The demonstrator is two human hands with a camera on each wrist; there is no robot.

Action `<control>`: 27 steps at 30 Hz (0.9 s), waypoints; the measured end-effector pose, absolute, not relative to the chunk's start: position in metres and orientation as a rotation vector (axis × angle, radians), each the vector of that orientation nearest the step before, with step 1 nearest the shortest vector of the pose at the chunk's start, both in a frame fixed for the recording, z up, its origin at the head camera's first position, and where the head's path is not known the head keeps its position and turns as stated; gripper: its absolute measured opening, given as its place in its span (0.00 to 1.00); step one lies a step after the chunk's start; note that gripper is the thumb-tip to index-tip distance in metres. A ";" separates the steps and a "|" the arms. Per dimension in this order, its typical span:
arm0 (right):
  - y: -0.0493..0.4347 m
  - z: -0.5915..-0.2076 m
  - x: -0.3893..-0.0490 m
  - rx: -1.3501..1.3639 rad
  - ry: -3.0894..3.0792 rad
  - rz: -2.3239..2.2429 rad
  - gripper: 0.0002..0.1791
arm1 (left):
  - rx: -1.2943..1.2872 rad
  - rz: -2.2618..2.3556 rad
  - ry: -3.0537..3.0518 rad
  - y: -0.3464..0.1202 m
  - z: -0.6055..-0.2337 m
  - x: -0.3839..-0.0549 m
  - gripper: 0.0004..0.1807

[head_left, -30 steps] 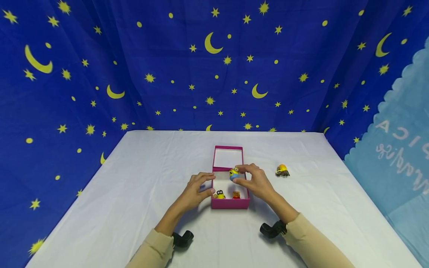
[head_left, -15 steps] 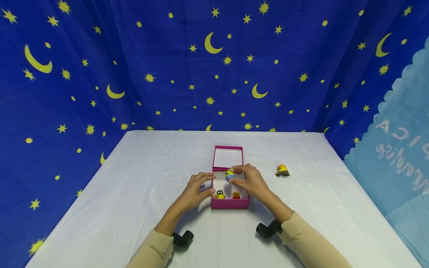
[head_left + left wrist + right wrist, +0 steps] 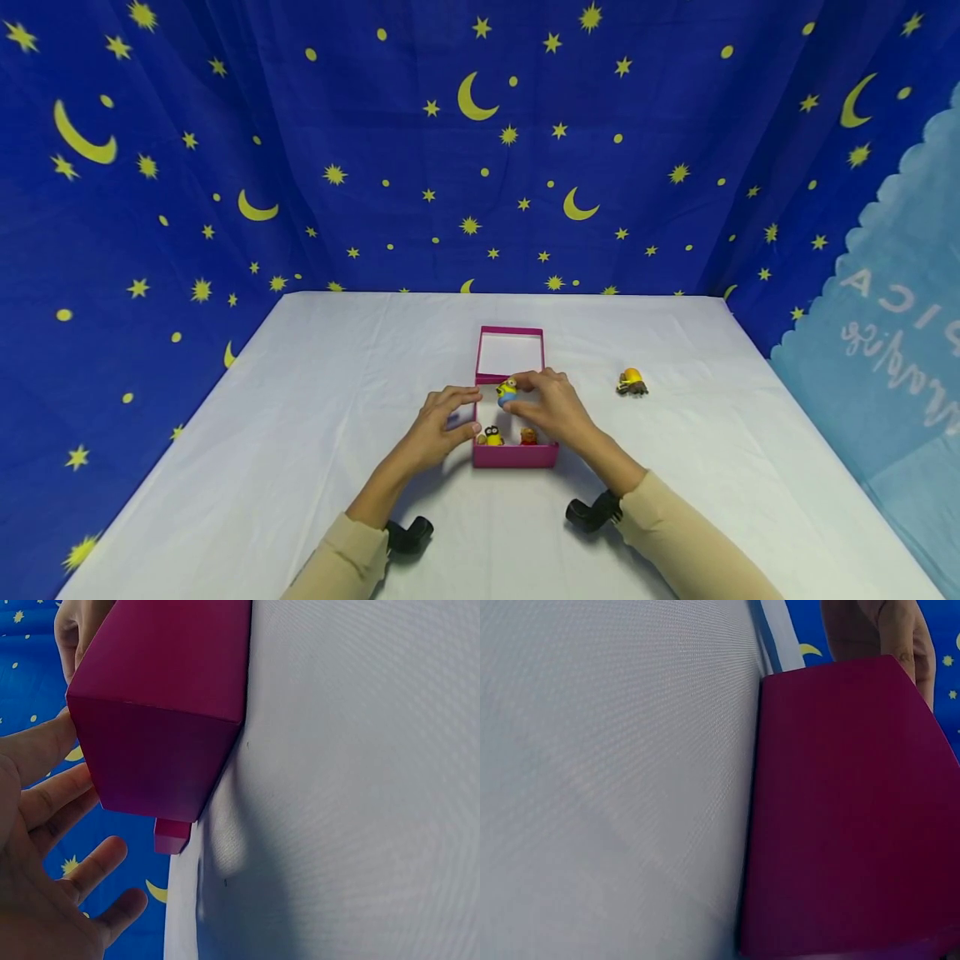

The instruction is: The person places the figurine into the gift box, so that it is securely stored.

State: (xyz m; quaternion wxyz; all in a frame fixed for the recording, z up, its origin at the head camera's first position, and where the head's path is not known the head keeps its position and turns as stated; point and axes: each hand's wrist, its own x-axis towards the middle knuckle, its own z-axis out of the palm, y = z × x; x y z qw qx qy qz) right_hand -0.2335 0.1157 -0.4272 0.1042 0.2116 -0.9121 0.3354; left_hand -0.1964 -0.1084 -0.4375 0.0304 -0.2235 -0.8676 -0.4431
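Note:
An open pink box (image 3: pixel 515 457) with a white inside stands in the middle of the table. Over its back half my right hand (image 3: pixel 557 408) pinches a yellow-and-blue Minion figurine (image 3: pixel 507 392) between thumb and fingers. At the box's left side, my left hand (image 3: pixel 442 427) touches the rim with relaxed, spread fingers; the left wrist view shows these fingers (image 3: pixel 56 799) along the upper edge. Inside, near the front wall, are a second Minion figurine (image 3: pixel 492 435) with dark goggles and a small bear figurine (image 3: pixel 528 436) in red. The right wrist view is mostly the box's side (image 3: pixel 847 810).
Behind the box lies its pink-rimmed lid (image 3: pixel 510 353), white side up. A yellow-and-brown figurine (image 3: pixel 632 382) sits on the white-covered table (image 3: pixel 360 375) to the right. A blue curtain (image 3: pixel 420 150) with stars and moons hangs at the back and sides.
My right hand has moved left over the box, carrying the pinched Minion figurine a little lower and closer to the left wall. My left hand has stayed at the rim.

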 end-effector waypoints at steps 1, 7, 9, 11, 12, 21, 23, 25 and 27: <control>0.115 -0.427 -0.234 0.633 -2.687 0.979 0.24 | -0.687 -1.363 -2.674 -0.108 -0.438 -0.196 0.24; 0.112 -0.429 -0.235 0.672 -2.675 0.905 0.24 | -0.671 -1.368 -2.675 -0.108 -0.437 -0.196 0.24; 0.111 -0.430 -0.236 0.675 -2.672 0.881 0.24 | -0.670 -1.373 -2.673 -0.107 -0.437 -0.196 0.24; 0.110 -0.430 -0.236 0.677 -2.668 0.857 0.23 | -0.670 -1.371 -2.673 -0.107 -0.437 -0.196 0.24; 0.110 -0.431 -0.236 0.677 -2.668 0.844 0.23 | -0.671 -1.371 -2.672 -0.107 -0.437 -0.196 0.24; 0.105 -0.431 -0.237 0.688 -2.689 0.742 0.22 | -0.683 -1.377 -2.672 -0.108 -0.437 -0.196 0.24; 0.104 -0.431 -0.237 0.705 -2.690 0.728 0.22 | -0.691 -1.375 -2.669 -0.109 -0.437 -0.196 0.24; 0.103 -0.431 -0.237 0.724 -2.691 0.719 0.21 | -0.694 -1.371 -2.671 -0.109 -0.437 -0.196 0.25; 0.102 -0.431 -0.237 0.740 -2.693 0.713 0.21 | -0.696 -1.372 -2.670 -0.109 -0.438 -0.196 0.25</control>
